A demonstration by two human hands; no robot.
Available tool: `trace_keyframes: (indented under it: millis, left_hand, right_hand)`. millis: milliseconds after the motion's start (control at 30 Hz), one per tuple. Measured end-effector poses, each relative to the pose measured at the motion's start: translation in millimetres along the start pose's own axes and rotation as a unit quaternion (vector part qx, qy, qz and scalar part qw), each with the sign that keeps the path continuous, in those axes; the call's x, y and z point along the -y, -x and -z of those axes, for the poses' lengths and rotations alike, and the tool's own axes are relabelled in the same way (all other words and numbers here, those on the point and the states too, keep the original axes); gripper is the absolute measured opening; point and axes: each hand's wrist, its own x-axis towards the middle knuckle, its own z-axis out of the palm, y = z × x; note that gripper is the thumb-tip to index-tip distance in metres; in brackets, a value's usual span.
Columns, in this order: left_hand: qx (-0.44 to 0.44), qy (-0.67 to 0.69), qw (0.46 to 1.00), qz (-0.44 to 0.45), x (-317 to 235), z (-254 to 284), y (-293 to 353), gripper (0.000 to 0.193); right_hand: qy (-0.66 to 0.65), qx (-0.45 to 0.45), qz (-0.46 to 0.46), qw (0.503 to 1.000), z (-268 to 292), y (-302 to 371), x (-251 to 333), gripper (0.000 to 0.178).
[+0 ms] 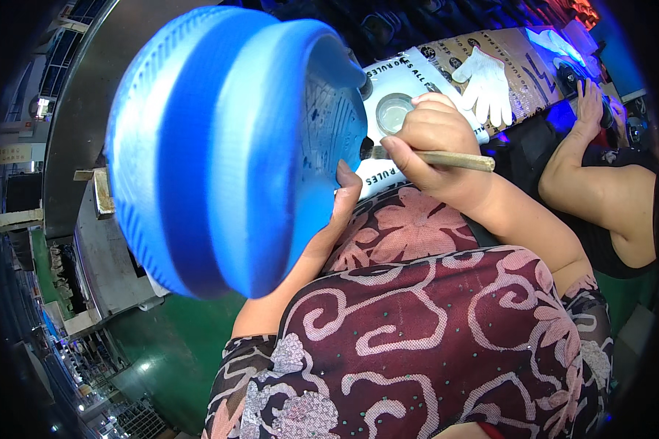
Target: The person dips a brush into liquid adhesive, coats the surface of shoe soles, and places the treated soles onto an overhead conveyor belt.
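Close to the camera, a thick blue shoe sole [227, 154] with a rippled side wall is held up and tilted, its hollow inside turned toward the right. My left hand [346, 192] grips it, thumb on the near rim; the other fingers are hidden behind the sole. In my right hand [436, 139] is a brush [454, 159] with a wooden handle, fingers closed around it. The dark bristles meet the sole's inner edge, though exact contact is hard to tell. Just beyond my right hand stands a small round cup [394, 112] with clear-looking liquid.
The cup rests on a white printed sheet [377, 179]. A white glove [487, 89] lies on brown printed wrapping [523, 77]. At the right, a co-worker's arm [586, 172] reaches toward a dark item [567, 73]. A metal work surface [80, 95] curves along the left.
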Motion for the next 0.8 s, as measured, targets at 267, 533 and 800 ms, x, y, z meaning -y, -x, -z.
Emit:
trace_keyframes:
  millis: [267,533,800]
  left_hand:
    - [-0.049,0.196,0.973,0.116,-4,9,-19,0.033]
    - [0.235,0.497,0.774,0.316,-61,52,-80,0.08]
    - [0.358,0.627,0.659,0.213,-131,-78,-301,0.037]
  right_hand:
    - [0.004,-0.048,-0.079,0.996,30,2,-3,0.025]
    - [-0.062,-0.086,-0.218,0.97,54,40,-23,0.032]
    - [-0.137,-0.138,-0.329,0.924,78,68,-42,0.029]
